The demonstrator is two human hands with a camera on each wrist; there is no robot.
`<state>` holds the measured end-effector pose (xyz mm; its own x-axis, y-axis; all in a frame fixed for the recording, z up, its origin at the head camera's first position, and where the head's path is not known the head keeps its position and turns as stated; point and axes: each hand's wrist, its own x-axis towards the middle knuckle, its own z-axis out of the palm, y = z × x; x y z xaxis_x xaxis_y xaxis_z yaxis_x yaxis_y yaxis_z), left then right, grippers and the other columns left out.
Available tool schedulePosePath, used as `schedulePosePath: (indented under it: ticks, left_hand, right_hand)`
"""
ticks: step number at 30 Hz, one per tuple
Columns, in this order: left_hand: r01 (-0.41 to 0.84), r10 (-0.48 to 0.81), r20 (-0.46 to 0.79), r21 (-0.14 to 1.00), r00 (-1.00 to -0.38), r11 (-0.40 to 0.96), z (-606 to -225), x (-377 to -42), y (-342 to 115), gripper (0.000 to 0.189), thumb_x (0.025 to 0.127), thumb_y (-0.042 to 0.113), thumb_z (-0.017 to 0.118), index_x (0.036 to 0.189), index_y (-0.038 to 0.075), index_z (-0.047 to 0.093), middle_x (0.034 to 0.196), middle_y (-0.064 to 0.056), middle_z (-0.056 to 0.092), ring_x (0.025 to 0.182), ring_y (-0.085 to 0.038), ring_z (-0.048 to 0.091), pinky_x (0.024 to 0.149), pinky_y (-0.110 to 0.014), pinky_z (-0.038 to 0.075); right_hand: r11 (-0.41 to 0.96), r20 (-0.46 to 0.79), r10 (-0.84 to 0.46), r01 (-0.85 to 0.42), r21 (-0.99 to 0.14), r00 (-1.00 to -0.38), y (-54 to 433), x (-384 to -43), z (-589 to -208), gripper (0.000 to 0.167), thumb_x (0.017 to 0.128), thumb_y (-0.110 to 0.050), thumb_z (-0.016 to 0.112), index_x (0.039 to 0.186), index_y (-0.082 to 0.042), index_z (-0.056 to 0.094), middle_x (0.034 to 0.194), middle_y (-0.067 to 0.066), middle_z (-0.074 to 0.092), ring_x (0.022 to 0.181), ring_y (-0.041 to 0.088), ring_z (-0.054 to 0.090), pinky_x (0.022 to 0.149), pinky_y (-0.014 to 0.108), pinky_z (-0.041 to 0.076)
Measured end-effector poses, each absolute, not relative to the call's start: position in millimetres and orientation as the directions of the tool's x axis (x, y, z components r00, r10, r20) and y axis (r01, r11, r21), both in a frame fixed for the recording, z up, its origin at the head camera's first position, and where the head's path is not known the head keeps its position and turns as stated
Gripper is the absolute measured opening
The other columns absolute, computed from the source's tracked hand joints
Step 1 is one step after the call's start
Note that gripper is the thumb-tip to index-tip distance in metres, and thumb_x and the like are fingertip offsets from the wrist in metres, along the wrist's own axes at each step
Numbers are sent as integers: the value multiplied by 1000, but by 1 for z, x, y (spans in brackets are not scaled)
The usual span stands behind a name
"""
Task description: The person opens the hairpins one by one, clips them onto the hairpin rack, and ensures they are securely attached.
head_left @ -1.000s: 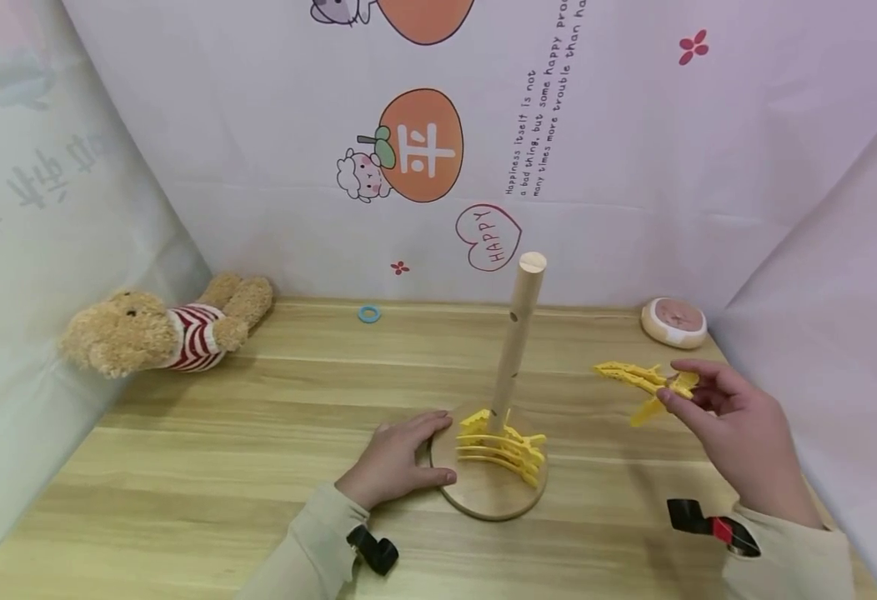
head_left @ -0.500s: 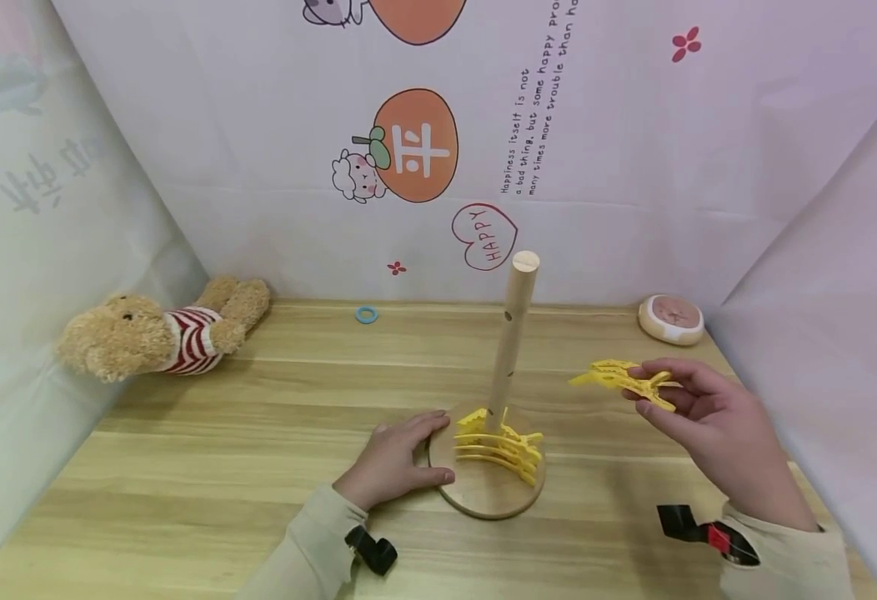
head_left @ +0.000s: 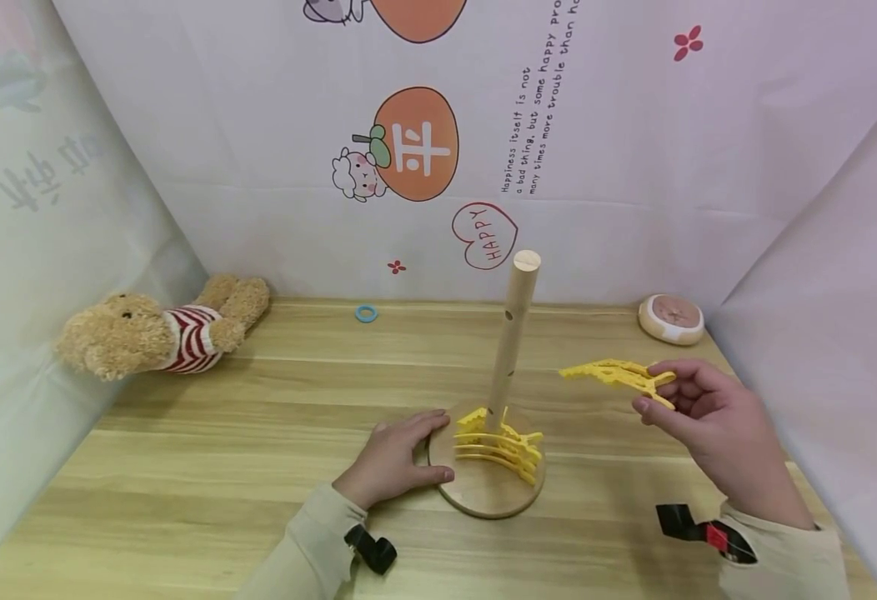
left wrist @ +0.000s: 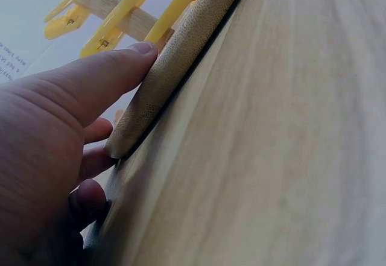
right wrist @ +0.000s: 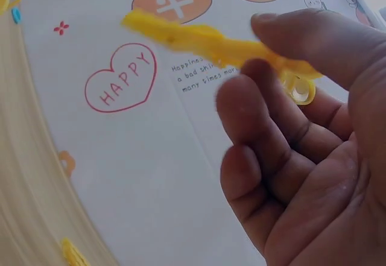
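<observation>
Yellow alligator clips [head_left: 517,451] lie at the wooden post [head_left: 509,346]'s foot; one further clip [head_left: 613,375], pinched by right hand [head_left: 719,429], not yet added; left hand [head_left: 397,462] grips round base [head_left: 483,498].

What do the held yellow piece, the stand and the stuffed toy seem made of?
Yellow piece: likely smooth plastic, from uniform colour and thin moulded shape. Stand: apparently smooth wood or bamboo; its rim is speckled. Stuffed toy: probably matte plush, given its curly pile.

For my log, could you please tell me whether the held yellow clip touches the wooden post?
Apart: the head view shows tabletop between the yellow clip and the wooden post.
</observation>
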<state>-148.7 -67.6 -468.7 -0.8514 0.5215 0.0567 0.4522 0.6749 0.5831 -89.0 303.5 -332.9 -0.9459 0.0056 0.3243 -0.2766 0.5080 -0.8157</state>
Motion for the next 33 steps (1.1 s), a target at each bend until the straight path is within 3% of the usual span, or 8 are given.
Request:
schedulePosePath:
  ticks: [4, 11, 18, 22, 33]
  left_hand:
    - [454, 522, 59, 582, -851, 675, -469, -148, -67, 80, 83, 58, 74, 149, 20, 49, 155, 5, 45, 139, -24, 46, 105, -52, 31]
    - [457, 524, 62, 580, -850, 674, -468, -148, -67, 80, 83, 58, 74, 149, 19, 49, 155, 4, 45, 139, -24, 46, 105, -52, 31]
    - [465, 524, 72, 576, -849, 673, -468, -148, -67, 81, 83, 58, 74, 149, 19, 49, 155, 4, 45, 139, -24, 46, 105, -51, 32]
    - [461, 524, 69, 582, -849, 670, -467, -148, -68, 80, 83, 57, 75, 149, 18, 50, 155, 4, 45, 139, -24, 46, 105, -51, 32]
    - [459, 520, 63, 567, -852, 684, -464, -146, -66, 80, 83, 56, 75, 149, 18, 50, 155, 3, 45, 138, -24, 47, 103, -50, 33]
  right_hand:
    - [465, 290, -36, -273, -842, -956, 299, -87, -332, 32, 87, 4, 75, 115, 2, 61, 89, 1, 73, 75, 14, 71, 64, 25, 56]
    - [483, 368, 5, -320, -815, -930, 285, -85, -335, 31, 79, 4, 82, 108, -2, 73, 88, -8, 75, 76, 7, 67, 55, 22, 48]
    - [499, 422, 38, -349, -793, -906, 270, -90, -343, 27, 77, 3, 84, 102, -3, 76, 71, -5, 67, 56, 9, 50, 44, 30, 34]
    - [528, 418, 20, -346, -776, -908, 264, -94, -347, 27, 77, -2, 86, 102, -8, 77, 68, -5, 65, 56, 11, 47, 43, 29, 31]
    - [551, 322, -75, -308, -775, -944, 235, -103, -364, 20, 83, -25, 84, 100, -20, 77, 72, -5, 66, 59, 13, 52, 49, 27, 41]
